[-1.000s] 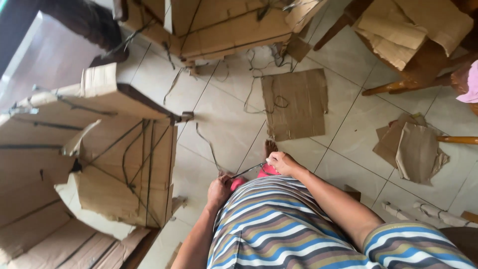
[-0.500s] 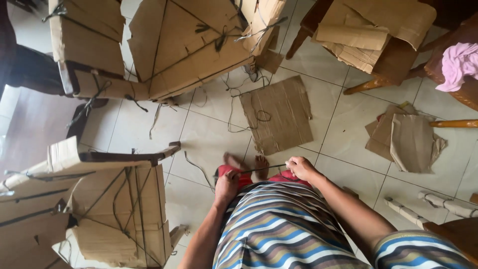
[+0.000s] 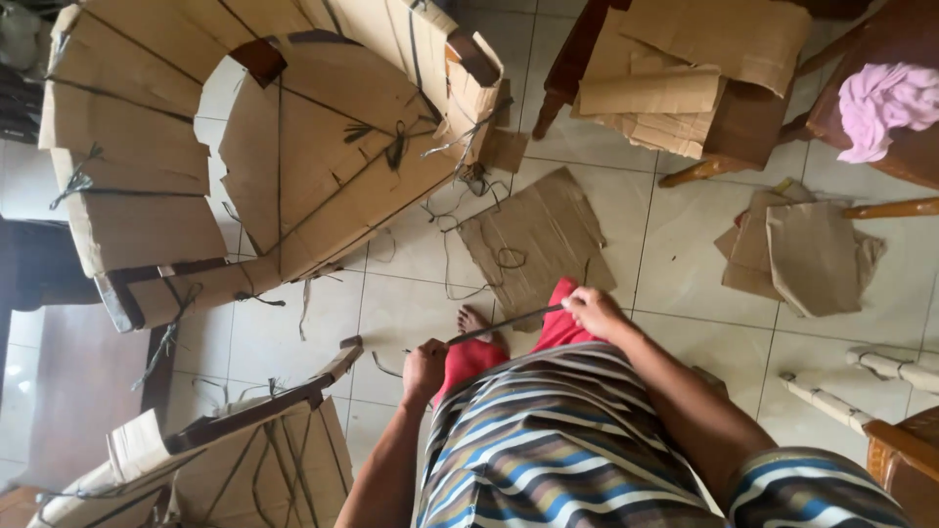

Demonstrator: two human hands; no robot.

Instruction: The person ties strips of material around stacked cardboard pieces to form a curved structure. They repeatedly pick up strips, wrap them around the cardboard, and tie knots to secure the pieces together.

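Gripping a thin dark strap [image 3: 504, 326] stretched taut between them, the left hand [image 3: 424, 369] and right hand [image 3: 593, 311] each curl their fingers tight round one end. Just beyond the right fingers lies a flat brown cardboard sheet [image 3: 536, 242] on the pale tiled floor [image 3: 685, 235].

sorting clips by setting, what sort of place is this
Likely a home room used as a packing space: tiled floor, cardboard-wrapped furniture tied with cord, wooden chair, loose cardboard sheets.
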